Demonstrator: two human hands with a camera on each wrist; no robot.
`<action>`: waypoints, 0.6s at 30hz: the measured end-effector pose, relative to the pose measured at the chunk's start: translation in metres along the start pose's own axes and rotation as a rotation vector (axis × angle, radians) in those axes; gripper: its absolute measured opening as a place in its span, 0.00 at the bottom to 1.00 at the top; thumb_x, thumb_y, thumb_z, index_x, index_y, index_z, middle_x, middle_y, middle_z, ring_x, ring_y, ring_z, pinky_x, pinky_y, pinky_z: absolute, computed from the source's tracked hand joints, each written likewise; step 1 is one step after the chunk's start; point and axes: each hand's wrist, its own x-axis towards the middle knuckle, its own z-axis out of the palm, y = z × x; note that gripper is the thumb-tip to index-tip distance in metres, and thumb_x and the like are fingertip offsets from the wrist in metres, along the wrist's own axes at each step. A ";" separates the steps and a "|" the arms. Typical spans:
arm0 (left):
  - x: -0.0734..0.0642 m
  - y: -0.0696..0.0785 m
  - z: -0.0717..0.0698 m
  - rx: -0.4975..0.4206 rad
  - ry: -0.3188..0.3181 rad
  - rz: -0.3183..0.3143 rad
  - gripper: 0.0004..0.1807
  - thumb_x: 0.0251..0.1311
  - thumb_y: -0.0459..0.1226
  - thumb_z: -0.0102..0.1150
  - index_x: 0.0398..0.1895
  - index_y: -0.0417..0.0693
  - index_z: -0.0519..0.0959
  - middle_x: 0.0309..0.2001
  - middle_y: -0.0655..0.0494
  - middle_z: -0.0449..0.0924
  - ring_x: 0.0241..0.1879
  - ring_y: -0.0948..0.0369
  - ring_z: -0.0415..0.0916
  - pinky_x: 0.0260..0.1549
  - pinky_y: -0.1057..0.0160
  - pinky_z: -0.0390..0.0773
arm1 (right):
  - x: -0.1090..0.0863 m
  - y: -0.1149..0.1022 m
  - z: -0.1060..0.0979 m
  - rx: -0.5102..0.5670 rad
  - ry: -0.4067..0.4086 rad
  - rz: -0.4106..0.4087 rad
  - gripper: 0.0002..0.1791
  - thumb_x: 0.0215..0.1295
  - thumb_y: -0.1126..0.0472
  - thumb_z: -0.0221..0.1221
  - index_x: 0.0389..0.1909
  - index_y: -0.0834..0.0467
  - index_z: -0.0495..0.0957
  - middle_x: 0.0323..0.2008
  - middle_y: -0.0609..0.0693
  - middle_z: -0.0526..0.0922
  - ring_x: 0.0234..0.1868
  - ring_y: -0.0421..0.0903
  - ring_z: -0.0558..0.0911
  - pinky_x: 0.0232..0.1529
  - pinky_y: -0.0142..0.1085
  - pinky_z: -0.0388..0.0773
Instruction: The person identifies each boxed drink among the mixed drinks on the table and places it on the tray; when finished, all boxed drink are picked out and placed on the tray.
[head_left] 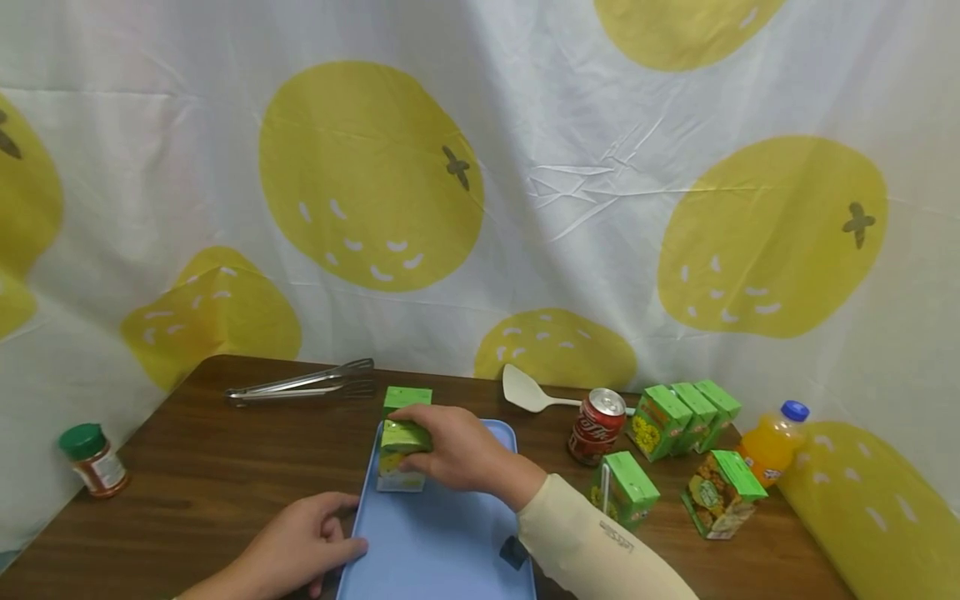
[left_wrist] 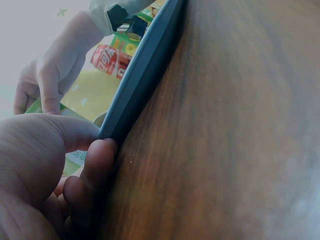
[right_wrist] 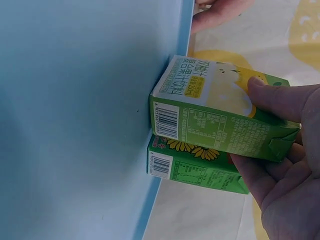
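My right hand [head_left: 459,450] grips a green-and-yellow juice carton [right_wrist: 200,107] by its top end, thumb on one side and fingers on the other. The carton's bottom rests on the blue tray [head_left: 442,542], near its far left corner. Right beside it, on the far side, a second green carton [right_wrist: 192,167] stands on the tray, its front printed with yellow flowers. At the tray's left edge is my left hand [head_left: 300,537]. Its thumb and forefinger pinch the rim, as the left wrist view shows.
Right of the tray stand a cola can [head_left: 597,427], several green cartons [head_left: 660,425] and an orange drink bottle [head_left: 770,442]. A white spatula [head_left: 525,390] and metal tongs [head_left: 300,387] lie at the back. A green-capped spice jar [head_left: 95,462] stands far left.
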 end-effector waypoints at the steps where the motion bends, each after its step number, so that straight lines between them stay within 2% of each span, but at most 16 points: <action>1: 0.000 0.000 0.000 0.000 0.000 0.002 0.42 0.66 0.46 0.80 0.72 0.27 0.75 0.23 0.52 0.82 0.13 0.60 0.75 0.15 0.65 0.66 | 0.001 0.000 0.001 0.005 0.000 -0.002 0.34 0.66 0.56 0.81 0.72 0.53 0.81 0.57 0.47 0.90 0.53 0.40 0.87 0.57 0.39 0.83; 8: 0.000 0.001 0.002 -0.006 0.000 0.033 0.40 0.67 0.44 0.79 0.72 0.25 0.74 0.22 0.53 0.82 0.13 0.60 0.75 0.14 0.66 0.66 | 0.004 0.000 0.004 0.014 0.006 0.001 0.33 0.67 0.57 0.80 0.71 0.54 0.82 0.58 0.48 0.90 0.54 0.41 0.87 0.59 0.40 0.83; 18: -0.002 0.003 0.001 -0.002 0.006 0.039 0.39 0.67 0.43 0.79 0.71 0.24 0.75 0.22 0.53 0.81 0.13 0.60 0.75 0.14 0.66 0.65 | 0.005 0.001 0.008 0.012 0.006 0.019 0.34 0.69 0.55 0.79 0.73 0.54 0.80 0.62 0.48 0.88 0.57 0.40 0.86 0.60 0.38 0.82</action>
